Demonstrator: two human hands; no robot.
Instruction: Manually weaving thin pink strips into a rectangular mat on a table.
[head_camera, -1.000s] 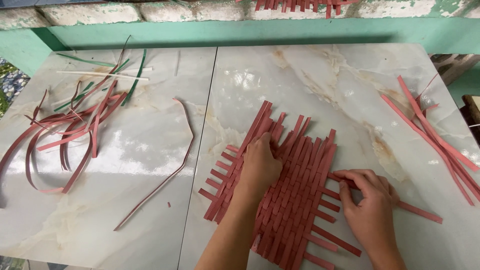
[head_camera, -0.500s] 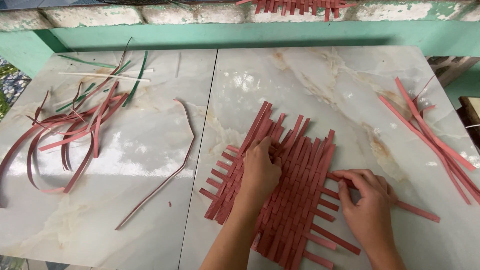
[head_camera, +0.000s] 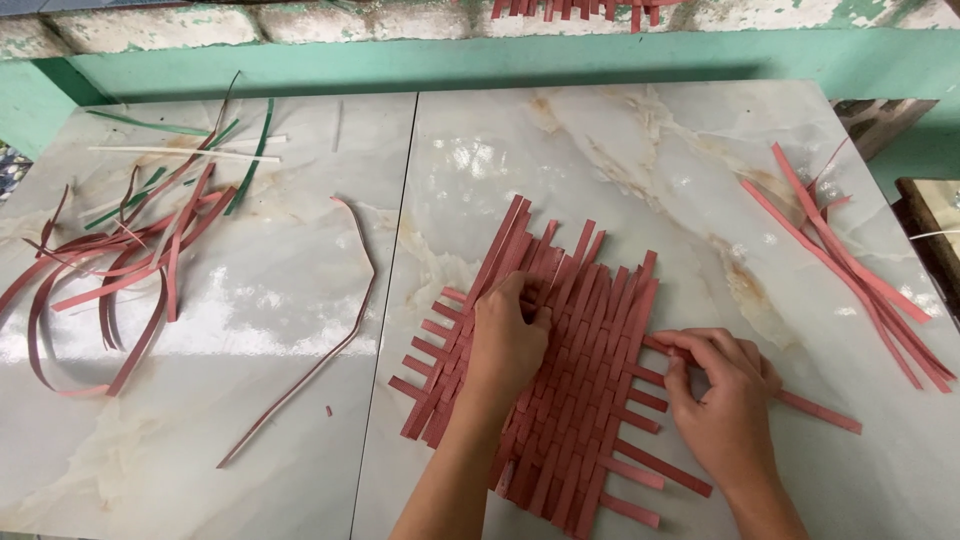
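A flat mat woven from red strips (head_camera: 590, 330) lies on the marble-patterned table (head_camera: 620, 170). My left hand (head_camera: 510, 335) rests on the mat's left-middle part, fingers bent and pressing on the strips. To the right, my right hand (head_camera: 722, 400) sits at the mat's edge, its fingers pinching a long red strip (head_camera: 815, 408) that sticks out from the weave toward the right.
A loose pile of red, green and pale strips (head_camera: 130, 250) lies at the far left. One curved red strip (head_camera: 330, 340) lies between that pile and the mat. More straight red strips (head_camera: 860, 270) lie at the right. A green wall ledge (head_camera: 480, 60) borders the back.
The hands have barely shifted. My left hand's fingers have slid slightly along the weave; my right hand stays pinched on the long strip.
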